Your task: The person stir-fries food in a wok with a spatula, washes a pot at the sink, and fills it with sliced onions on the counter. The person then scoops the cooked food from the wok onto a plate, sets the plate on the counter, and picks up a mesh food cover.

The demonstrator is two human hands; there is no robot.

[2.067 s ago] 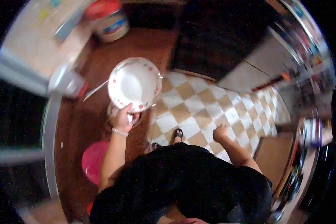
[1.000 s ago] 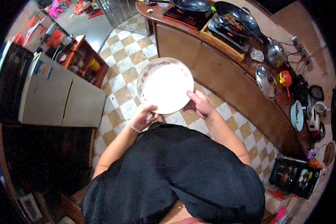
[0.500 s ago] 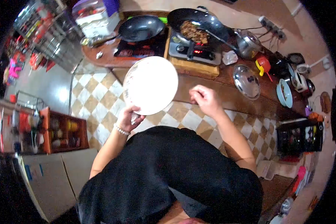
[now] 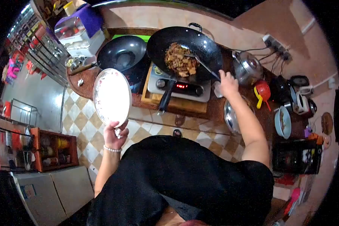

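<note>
My left hand (image 4: pixel 116 135) grips the lower rim of a white plate (image 4: pixel 112 96) with a floral edge, tilted on its side; something whitish and crumpled shows at the fingers. My right hand (image 4: pixel 228 83) is closed around the handle end of a spatula (image 4: pixel 206 67), whose head rests in the food. Browned chopped food (image 4: pixel 181 60) lies in a large black wok (image 4: pixel 154 49). Under the wok is an induction cooker (image 4: pixel 203 93) with a lit red display.
A second dark pan (image 4: pixel 120 51) is at the left of the counter. Right of the cooker are a steel kettle (image 4: pixel 248 67), a glass lid (image 4: pixel 229 116), a red strainer (image 4: pixel 263 90) and a light blue bowl (image 4: pixel 282 122). A fridge (image 4: pixel 69 188) stands at lower left.
The view has turned to the counter and come closer to the wok. My right hand has let go of the plate, reached out and taken hold of the spatula. The plate has moved left.
</note>
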